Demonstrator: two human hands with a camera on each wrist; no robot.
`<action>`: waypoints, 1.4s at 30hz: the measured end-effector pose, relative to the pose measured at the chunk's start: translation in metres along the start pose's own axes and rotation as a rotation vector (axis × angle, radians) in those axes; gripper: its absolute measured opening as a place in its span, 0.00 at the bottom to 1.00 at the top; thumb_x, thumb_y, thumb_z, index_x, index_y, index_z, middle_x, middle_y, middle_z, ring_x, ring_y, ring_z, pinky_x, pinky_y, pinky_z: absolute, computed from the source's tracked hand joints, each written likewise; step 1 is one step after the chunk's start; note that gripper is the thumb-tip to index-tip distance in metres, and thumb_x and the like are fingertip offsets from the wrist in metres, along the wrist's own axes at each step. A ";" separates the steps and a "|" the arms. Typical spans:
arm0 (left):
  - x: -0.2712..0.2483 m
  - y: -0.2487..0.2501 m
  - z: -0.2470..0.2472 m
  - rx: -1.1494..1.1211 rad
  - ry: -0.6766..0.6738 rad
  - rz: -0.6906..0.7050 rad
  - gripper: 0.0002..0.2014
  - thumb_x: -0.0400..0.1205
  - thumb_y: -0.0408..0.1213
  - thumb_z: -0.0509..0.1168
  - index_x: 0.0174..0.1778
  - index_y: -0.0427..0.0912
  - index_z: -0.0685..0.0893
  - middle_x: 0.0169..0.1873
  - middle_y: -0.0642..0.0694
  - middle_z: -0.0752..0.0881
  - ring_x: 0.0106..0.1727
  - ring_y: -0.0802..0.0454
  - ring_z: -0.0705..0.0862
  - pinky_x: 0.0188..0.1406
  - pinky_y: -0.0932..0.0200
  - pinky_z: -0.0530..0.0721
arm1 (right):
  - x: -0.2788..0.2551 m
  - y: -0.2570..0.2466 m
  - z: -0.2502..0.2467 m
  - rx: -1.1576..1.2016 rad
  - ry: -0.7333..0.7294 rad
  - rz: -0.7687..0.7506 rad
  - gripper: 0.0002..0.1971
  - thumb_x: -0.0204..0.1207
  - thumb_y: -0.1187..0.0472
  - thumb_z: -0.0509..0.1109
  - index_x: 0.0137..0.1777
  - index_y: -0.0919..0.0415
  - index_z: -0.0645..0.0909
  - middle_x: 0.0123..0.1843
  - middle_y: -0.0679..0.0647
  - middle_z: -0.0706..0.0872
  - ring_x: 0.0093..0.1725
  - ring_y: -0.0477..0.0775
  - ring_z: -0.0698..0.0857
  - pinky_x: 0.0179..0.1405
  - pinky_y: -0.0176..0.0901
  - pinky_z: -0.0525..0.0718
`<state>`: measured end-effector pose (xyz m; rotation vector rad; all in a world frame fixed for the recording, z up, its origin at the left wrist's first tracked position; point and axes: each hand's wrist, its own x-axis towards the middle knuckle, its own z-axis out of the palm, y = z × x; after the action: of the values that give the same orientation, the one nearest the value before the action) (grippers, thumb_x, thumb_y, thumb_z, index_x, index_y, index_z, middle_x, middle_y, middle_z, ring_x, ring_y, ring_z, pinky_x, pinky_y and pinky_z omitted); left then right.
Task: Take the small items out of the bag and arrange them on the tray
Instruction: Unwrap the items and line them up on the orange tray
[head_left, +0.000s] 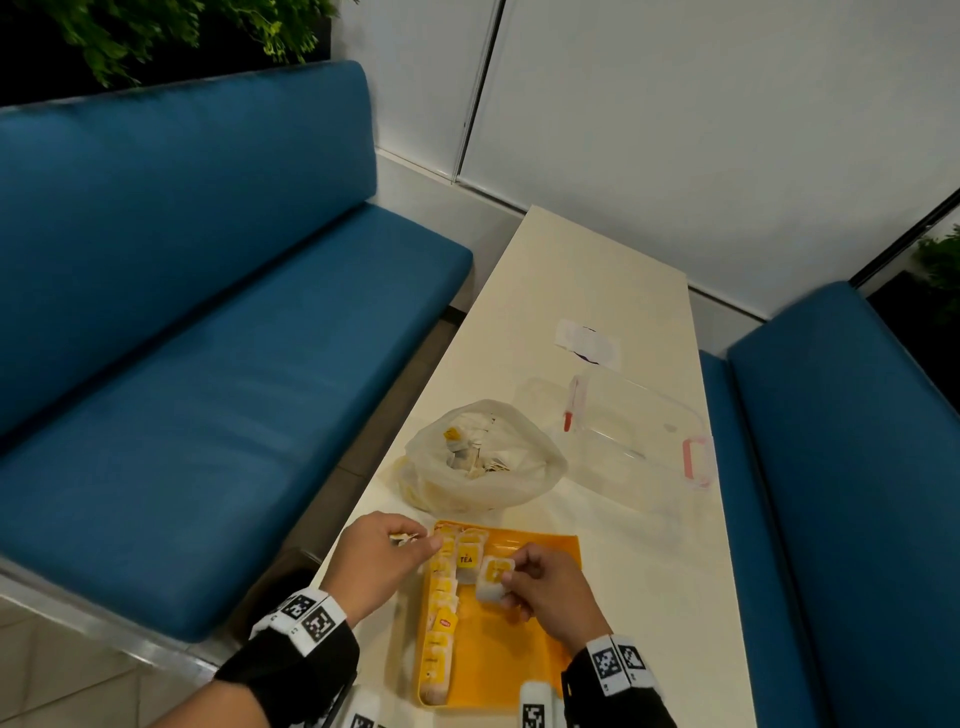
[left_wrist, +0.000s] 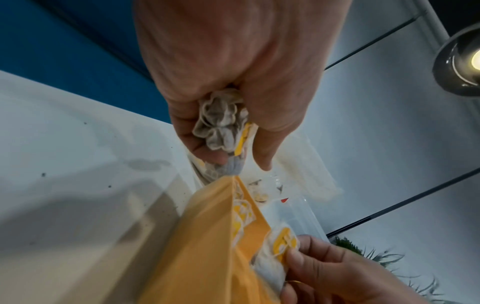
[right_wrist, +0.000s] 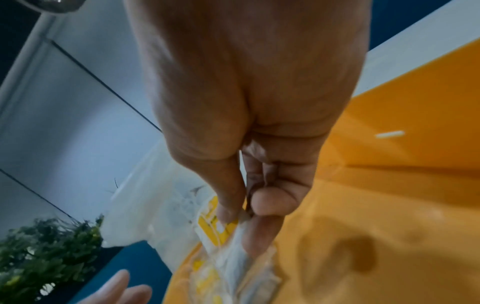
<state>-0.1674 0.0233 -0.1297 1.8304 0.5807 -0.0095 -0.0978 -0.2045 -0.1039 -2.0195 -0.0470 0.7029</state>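
Observation:
An orange tray (head_left: 535, 649) lies at the near end of the white table, with several yellow-tagged tea bags (head_left: 441, 608) laid in a column along its left side. My right hand (head_left: 540, 587) pinches one tea bag (head_left: 492, 579) just above the tray, beside the column; the same tea bag (right_wrist: 223, 236) shows in the right wrist view. My left hand (head_left: 384, 551) hovers at the tray's far left corner and grips a bunch of tea bags (left_wrist: 223, 121) in its curled fingers. Behind the tray stands the open white plastic bag (head_left: 483, 462) with more tea bags inside.
A clear plastic box (head_left: 623, 431) with pink latches sits right of the bag, with a white wrapper (head_left: 587, 340) farther back. Blue padded benches (head_left: 182, 364) flank the narrow table on both sides. The table's left edge runs close to my left hand.

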 end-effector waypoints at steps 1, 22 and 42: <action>-0.001 -0.003 0.001 0.037 0.005 -0.002 0.14 0.74 0.51 0.81 0.50 0.49 0.93 0.45 0.60 0.88 0.46 0.63 0.86 0.48 0.63 0.84 | 0.002 0.003 0.001 -0.025 -0.017 0.022 0.04 0.80 0.73 0.70 0.45 0.66 0.81 0.28 0.54 0.88 0.26 0.49 0.87 0.22 0.40 0.78; 0.003 -0.016 0.010 0.109 -0.107 -0.062 0.17 0.74 0.50 0.82 0.57 0.51 0.93 0.51 0.57 0.89 0.47 0.67 0.85 0.44 0.72 0.81 | 0.040 0.008 0.046 -0.140 0.112 0.226 0.12 0.77 0.68 0.74 0.34 0.58 0.78 0.27 0.60 0.86 0.18 0.49 0.81 0.18 0.36 0.76; -0.018 0.016 -0.032 -0.223 -0.373 0.062 0.31 0.79 0.32 0.77 0.71 0.65 0.74 0.54 0.46 0.90 0.45 0.58 0.91 0.33 0.64 0.85 | 0.006 -0.024 0.033 -0.109 0.207 -0.092 0.06 0.74 0.64 0.76 0.44 0.50 0.87 0.41 0.50 0.91 0.41 0.52 0.89 0.49 0.55 0.91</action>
<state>-0.1859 0.0421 -0.0994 1.5766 0.2511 -0.2309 -0.1029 -0.1638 -0.0993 -2.1700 -0.0568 0.4389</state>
